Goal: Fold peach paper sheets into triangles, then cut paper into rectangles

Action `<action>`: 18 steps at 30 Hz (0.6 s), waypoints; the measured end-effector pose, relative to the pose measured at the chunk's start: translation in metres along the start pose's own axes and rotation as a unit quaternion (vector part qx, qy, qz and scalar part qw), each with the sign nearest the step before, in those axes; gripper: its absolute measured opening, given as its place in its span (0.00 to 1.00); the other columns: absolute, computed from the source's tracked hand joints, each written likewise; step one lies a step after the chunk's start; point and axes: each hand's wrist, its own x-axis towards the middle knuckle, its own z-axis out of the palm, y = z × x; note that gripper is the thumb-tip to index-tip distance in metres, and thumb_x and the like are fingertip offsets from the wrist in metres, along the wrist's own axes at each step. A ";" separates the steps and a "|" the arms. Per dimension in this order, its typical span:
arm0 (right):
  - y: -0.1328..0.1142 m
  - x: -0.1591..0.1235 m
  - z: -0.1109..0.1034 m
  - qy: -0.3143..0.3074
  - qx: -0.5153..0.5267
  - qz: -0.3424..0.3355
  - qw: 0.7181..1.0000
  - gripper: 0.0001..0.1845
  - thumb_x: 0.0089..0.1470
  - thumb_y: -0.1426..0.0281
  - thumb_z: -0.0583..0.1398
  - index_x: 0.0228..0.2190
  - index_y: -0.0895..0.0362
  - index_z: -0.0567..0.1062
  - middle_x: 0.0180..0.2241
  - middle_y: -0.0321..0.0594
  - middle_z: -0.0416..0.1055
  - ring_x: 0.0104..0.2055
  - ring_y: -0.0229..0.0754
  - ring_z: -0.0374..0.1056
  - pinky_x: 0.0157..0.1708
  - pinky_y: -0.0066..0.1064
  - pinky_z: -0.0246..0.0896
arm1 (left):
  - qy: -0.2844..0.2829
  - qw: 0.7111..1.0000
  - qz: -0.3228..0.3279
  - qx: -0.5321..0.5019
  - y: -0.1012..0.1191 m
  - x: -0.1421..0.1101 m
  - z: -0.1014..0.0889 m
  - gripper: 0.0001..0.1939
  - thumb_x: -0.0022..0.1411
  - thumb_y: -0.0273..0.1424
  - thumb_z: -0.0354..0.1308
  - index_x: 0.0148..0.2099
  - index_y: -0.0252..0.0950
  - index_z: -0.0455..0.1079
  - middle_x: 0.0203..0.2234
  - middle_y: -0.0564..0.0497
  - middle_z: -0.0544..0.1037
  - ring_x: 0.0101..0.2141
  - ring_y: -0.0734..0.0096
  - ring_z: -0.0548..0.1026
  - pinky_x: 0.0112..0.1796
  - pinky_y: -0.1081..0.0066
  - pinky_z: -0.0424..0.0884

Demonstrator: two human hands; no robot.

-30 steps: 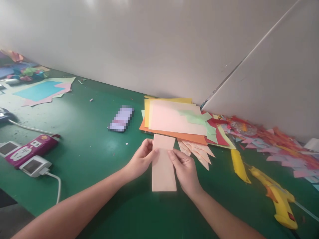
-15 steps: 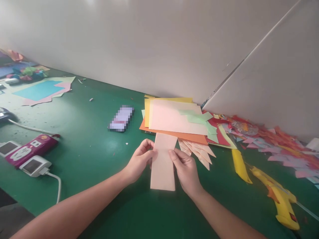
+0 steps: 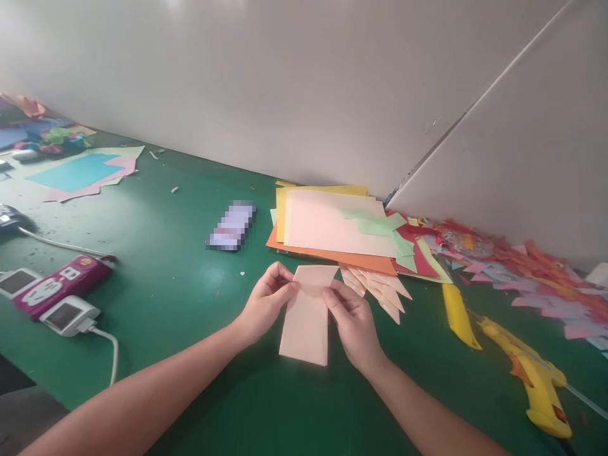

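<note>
Between my two hands is a folded strip of pale peach paper (image 3: pixel 306 326), held above the green table. My left hand (image 3: pixel 266 297) pinches its left edge near the top, thumb in front and fingers partly hidden behind. On the opposite edge, my right hand (image 3: pixel 354 320) grips with the thumb on the face and the other fingers curled behind. Just beyond the right hand lie several pointed peach paper pieces (image 3: pixel 377 288). A stack of coloured paper sheets (image 3: pixel 327 218) rests behind the strip, with green paper scraps (image 3: pixel 375 226) on top.
On the right are a yellow cutter (image 3: pixel 460 316), a yellow glue gun (image 3: pixel 527 373) and a heap of coloured paper pieces (image 3: pixel 522 272). A blurred phone (image 3: pixel 232 226) lies left of the stack. Farther left are a purple power strip (image 3: pixel 61 285) with plugged-in chargers and blue paper (image 3: pixel 76 172).
The peach strip has tilted, its lower end swinging slightly left and its top edge coming lower. Both hands keep their grip and have hardly moved.
</note>
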 end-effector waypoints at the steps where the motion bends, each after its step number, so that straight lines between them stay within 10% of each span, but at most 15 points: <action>1: 0.000 0.000 0.000 -0.002 0.001 -0.004 1.000 0.12 0.55 0.63 0.59 0.41 0.51 0.76 0.27 0.34 0.71 0.24 0.35 0.61 0.30 0.30 0.63 | -0.003 1.000 0.001 0.001 0.000 0.000 0.000 0.13 0.56 0.34 0.60 0.32 0.37 0.57 0.25 0.57 0.68 0.23 0.80 0.66 0.25 0.79 0.62; 18: 0.001 0.001 0.001 -0.050 0.061 0.013 0.997 0.12 0.58 0.64 0.57 0.44 0.49 0.74 0.38 0.37 0.74 0.32 0.38 0.67 0.32 0.30 0.63 | 0.008 1.000 0.009 -0.013 0.000 -0.001 -0.001 0.12 0.56 0.33 0.60 0.32 0.36 0.58 0.25 0.57 0.67 0.23 0.80 0.65 0.25 0.78 0.60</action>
